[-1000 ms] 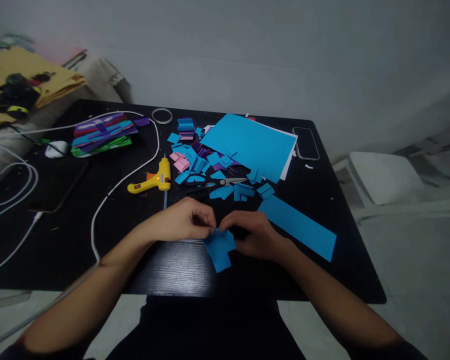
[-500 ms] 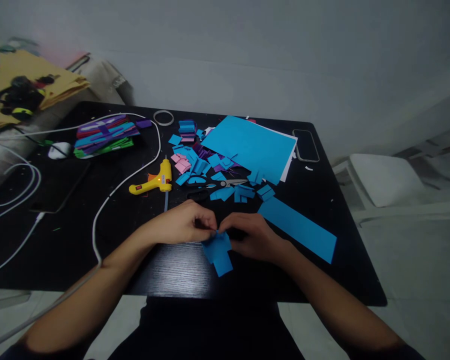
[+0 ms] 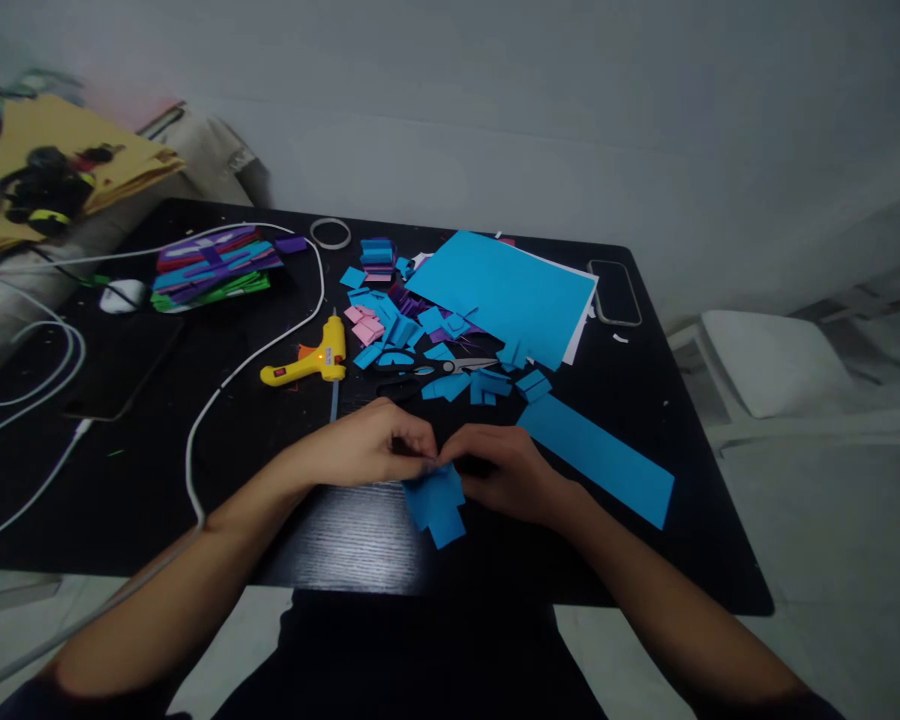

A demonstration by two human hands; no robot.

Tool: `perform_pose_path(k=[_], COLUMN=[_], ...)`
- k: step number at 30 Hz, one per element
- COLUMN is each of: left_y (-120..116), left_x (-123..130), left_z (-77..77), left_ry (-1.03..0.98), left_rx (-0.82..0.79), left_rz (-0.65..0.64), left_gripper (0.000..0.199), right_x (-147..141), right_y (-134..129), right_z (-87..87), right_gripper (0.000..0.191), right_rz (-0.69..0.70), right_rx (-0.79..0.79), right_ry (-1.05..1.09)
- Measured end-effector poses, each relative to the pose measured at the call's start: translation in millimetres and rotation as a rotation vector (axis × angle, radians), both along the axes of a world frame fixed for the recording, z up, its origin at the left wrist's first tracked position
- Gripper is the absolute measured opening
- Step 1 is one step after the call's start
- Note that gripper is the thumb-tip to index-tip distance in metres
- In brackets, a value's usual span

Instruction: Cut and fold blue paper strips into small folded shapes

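A blue cut piece of paper [image 3: 436, 505] with stepped edges hangs between my hands near the front of the black table. My left hand [image 3: 382, 445] pinches its top edge with thumb and fingers. From the other side my right hand [image 3: 506, 470] grips the same edge, the fingertips of both hands meeting there. The fingers cover the paper's upper part. Just beyond my hands lie scissors [image 3: 450, 367] and small folded blue paper pieces [image 3: 487, 385]. To the right is a long blue paper strip [image 3: 596, 460].
A yellow glue gun [image 3: 307, 360] lies left of the scraps. A white cable [image 3: 191, 450] crosses the table and my left forearm. Further back are a blue sheet [image 3: 502, 295], a phone [image 3: 613, 292], a tape roll [image 3: 330, 234] and a coloured paper bundle [image 3: 214, 265].
Both hands stay almost in place at the paper's top edge, with only a slight shift of the fingers. The view has moved very slightly.
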State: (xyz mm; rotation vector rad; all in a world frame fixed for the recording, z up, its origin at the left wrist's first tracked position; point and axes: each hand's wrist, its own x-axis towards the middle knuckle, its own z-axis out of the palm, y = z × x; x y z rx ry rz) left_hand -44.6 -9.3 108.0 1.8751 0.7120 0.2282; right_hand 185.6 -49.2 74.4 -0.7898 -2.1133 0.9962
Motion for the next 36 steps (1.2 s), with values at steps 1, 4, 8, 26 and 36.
perform_pose_path(k=[1,4,8,26,36], left_y=[0.0,-0.3,-1.4,-3.8,1.2], left_x=[0.2,1.0,1.8,6.2,1.0], left_z=[0.0,-0.5,-1.6,-5.6,-5.8], left_ry=[-0.007,-0.013,-0.011,-0.069,-0.045], left_rx=[-0.005,-0.024,-0.038,-0.039,-0.065], left_rz=[0.004,0.018,0.023,0.036,0.067], left_gripper=[0.017,0.017,0.016,0.007,0.015], right_x=[0.1,0.5,0.9,0.6,-1.4], right_y=[0.2,1.2,1.9,0.2,3.2], right_z=[0.0,0.2,0.9,-1.6,-1.4], right_gripper=[0.014,0.015,0.014,0.016,0.020], right_rz=[0.000,0.022,0.007,0.010,-0.076], right_rx=[0.000,-0.005,-0.025,-0.038,-0.125], right_ry=[0.001,0.017,0.016,-0.006,0.078])
